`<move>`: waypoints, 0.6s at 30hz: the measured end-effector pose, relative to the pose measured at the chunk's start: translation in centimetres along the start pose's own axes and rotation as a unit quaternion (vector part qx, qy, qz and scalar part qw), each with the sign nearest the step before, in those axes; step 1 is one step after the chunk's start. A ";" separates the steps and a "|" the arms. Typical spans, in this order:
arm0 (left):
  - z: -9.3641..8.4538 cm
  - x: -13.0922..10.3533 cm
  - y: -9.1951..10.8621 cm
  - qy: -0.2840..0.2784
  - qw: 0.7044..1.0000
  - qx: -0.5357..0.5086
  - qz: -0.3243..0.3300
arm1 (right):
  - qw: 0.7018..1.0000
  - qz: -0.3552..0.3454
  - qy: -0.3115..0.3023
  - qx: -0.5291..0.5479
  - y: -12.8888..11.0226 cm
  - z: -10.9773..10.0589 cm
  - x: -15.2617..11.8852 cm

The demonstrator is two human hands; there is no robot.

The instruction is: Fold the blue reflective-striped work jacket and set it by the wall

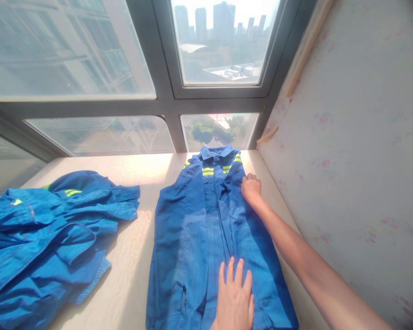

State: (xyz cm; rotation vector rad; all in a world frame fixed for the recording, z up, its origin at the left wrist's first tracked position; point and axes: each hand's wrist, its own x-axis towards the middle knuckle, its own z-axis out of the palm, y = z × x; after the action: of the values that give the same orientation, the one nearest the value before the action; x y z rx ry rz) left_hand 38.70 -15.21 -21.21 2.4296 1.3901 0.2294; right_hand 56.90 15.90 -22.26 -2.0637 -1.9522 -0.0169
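Observation:
A blue work jacket (pixel 192 229) with yellow-green reflective stripes lies front up, its collar toward the window. Its sleeves run down along the sides. My left hand (pixel 234 295) rests flat on the lower front, fingers spread. At the jacket's right edge, below the shoulder stripe, my right hand (pixel 251 187) has its fingers curled on the sleeve cloth; the fingertips are partly hidden. Creases run down the front between the two hands.
A second blue garment (pixel 55 238) with matching stripes lies crumpled at the left on the pale wooden surface (pixel 137 247). Grey-framed windows (pixel 168 107) stand behind. A papered wall (pixel 347 137) closes off the right side, close to my right arm.

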 end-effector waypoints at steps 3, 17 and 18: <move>0.0 0.1 0.1 -0.003 1.000 0.007 0.000 | 1.000 0.024 -0.007 0.005 -4.3 -0.3 0.6; -0.8 0.8 -2.2 0.094 0.991 -0.092 -0.024 | 0.940 0.112 -0.211 0.244 -3.7 -0.3 5.7; -0.4 1.2 -2.7 0.107 0.988 -0.102 -0.038 | 0.936 0.102 -0.201 0.269 -2.6 -0.8 5.4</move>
State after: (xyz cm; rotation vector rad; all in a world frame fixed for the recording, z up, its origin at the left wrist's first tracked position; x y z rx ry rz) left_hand 36.97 -12.83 -21.84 2.2313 1.4655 0.5997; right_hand 54.91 21.04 -19.84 -1.9666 -1.6644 0.9447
